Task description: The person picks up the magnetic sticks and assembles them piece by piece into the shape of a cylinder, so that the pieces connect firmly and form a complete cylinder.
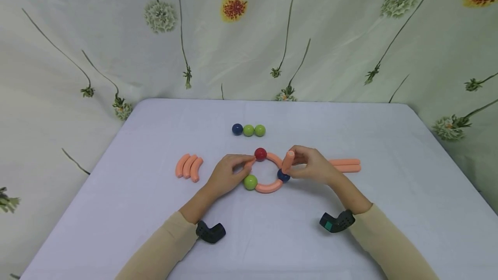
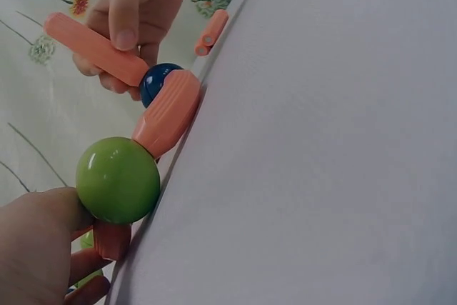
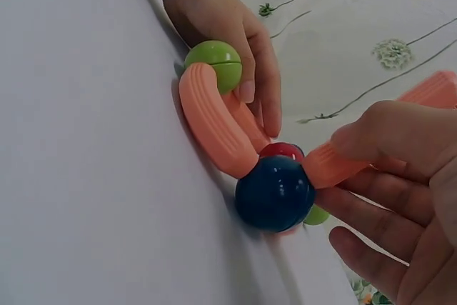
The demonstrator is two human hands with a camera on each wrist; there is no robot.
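A ring of curved orange rods point(image 1: 268, 188) joined by balls lies on the table: a red ball point(image 1: 260, 154), a green ball point(image 1: 250, 182) and a dark blue ball point(image 1: 283, 176). My right hand point(image 1: 313, 165) pinches a straight orange rod point(image 2: 93, 48) between thumb and fingers; it stands up from the blue ball, its lower end at the ball's top. At the ring's left side, my left hand point(image 1: 229, 173) holds the curved rod between the red and green balls, thumb beside the green ball point(image 2: 118, 180). That rod is partly hidden by the fingers.
Behind the ring sit a loose blue ball point(image 1: 237, 129) and two green balls point(image 1: 254, 130) in a row. Several curved orange rods point(image 1: 189, 167) lie to the left. Straight orange rods point(image 1: 346, 165) lie right of the right hand. A flowered cloth point(image 1: 249, 46) hangs behind the table.
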